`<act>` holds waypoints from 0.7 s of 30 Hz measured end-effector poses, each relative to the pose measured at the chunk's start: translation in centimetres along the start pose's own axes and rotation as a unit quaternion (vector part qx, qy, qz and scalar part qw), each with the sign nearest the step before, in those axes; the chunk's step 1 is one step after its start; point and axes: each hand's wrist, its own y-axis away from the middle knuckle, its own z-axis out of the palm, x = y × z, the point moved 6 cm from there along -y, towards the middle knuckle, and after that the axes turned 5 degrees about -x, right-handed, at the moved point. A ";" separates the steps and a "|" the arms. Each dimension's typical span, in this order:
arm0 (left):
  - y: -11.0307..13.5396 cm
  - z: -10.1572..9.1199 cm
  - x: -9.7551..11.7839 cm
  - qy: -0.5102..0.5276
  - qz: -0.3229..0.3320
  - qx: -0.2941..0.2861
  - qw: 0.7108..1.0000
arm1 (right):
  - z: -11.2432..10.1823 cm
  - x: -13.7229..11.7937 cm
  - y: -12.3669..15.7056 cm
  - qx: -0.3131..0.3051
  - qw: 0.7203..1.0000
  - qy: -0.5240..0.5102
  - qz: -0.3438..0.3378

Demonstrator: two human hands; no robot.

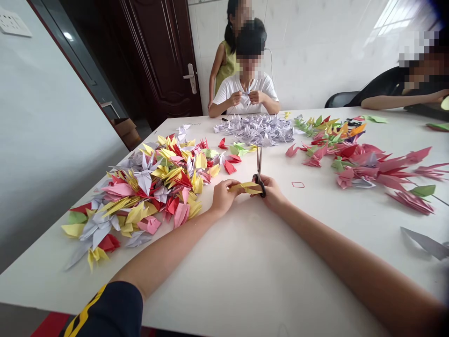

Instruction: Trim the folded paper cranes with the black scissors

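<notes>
Left hand (pixel 224 197): grip pinched on folded yellow paper (pixel 245 187), over the white surface (pixel 224 281). Right hand (pixel 271 192): grip clenched on black-handled scissors (pixel 259 171), just beside the paper. Nearby: mixed paper heap (pixel 150 187) left, pink paper pieces (pixel 368 164) right, grey paper pile (pixel 254 130) ahead.

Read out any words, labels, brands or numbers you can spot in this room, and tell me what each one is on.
No words, brands or numbers can be read.
The white wall plate: any marks are too small to read.
The yellow band on the dark sleeve: cut off and blurred, cannot tell if it is lettering.
The scissors and yellow folded paper: no marking shows.
</notes>
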 end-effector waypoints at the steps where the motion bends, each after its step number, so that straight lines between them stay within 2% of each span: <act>1: 0.0 -0.1 0.1 -0.009 0.001 0.005 1.000 | 0.0 0.0 0.0 -0.001 1.000 -0.007 0.002; 7: 0.0 -0.3 -0.6 0.044 -0.046 0.019 0.998 | -0.4 0.1 -0.1 0.017 0.998 -0.051 0.030; 14: 0.0 -0.2 -0.7 0.051 -0.035 0.015 0.998 | -0.4 0.1 -0.1 0.018 0.999 -0.037 0.020; 21: 0.4 0.8 0.0 0.025 -0.008 -0.060 0.998 | -0.1 0.0 0.0 0.018 1.000 0.025 -0.003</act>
